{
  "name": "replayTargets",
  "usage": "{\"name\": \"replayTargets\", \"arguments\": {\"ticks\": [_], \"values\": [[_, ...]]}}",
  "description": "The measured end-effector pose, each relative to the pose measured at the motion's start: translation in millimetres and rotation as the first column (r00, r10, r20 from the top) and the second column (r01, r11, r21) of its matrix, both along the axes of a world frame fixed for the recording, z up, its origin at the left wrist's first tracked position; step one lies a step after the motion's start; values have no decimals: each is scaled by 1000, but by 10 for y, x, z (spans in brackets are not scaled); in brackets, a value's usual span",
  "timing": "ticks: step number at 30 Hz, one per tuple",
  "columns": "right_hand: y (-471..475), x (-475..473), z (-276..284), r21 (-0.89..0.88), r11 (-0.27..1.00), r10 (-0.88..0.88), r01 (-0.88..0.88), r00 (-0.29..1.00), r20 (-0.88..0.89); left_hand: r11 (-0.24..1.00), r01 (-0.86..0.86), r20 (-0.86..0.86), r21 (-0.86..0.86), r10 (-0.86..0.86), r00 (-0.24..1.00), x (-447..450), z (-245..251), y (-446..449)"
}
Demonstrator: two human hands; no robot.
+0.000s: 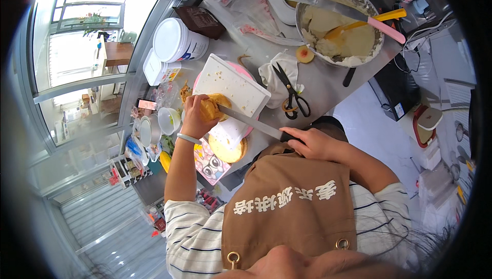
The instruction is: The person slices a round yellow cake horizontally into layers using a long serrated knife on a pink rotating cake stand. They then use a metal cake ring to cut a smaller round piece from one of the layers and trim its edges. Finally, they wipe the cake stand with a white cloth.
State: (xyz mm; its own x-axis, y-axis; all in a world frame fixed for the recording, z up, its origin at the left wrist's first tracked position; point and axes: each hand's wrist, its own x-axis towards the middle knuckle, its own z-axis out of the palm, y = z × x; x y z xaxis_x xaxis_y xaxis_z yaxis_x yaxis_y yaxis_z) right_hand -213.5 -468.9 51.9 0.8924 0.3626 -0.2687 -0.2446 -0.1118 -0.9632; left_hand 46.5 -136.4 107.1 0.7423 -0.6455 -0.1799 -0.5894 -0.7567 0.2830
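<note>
My left hand (197,113) grips a small round sponge cake (211,108) at the near-left part of a white board (234,81). In my right hand (307,140) is the black handle of a long cake knife (253,122). The tip of its blade meets the cake's right side; whether it has gone in is hard to tell. Crumbs lie on the board, which rests over a pink round base (246,67). Nearer to me, a wider sponge layer (230,150) sits partly under a white edge, beside a pink cartoon-printed sheet (211,165).
Black scissors (291,90) lie by a white cloth (275,71). A metal bowl of cream (346,29) holds a yellow spatula (342,29), with a pink-handled palette knife (369,19) across its rim. A halved fruit (305,54) sits beside it. White tubs (175,40) stand at the left.
</note>
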Motion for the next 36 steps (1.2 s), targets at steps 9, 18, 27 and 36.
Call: {"name": "replayTargets", "arguments": {"ticks": [9,18,27,36], "values": [[-63,-12,144,-43,999,-2,4,998,64,964,-241,-66,113,249,966,-29,29,-122],[-271,-124,163,-29,999,26,-29,995,-96,959,251,-34,133,-248,968,29,163,-216],[-162,28,284,-32,999,31,-34,995,-91,997,28,-66,77,-23,998,119,56,-140],[-70,-147,71,-16,999,-44,44,999,12,954,-246,-193,171,277,941,135,51,-270]]}}
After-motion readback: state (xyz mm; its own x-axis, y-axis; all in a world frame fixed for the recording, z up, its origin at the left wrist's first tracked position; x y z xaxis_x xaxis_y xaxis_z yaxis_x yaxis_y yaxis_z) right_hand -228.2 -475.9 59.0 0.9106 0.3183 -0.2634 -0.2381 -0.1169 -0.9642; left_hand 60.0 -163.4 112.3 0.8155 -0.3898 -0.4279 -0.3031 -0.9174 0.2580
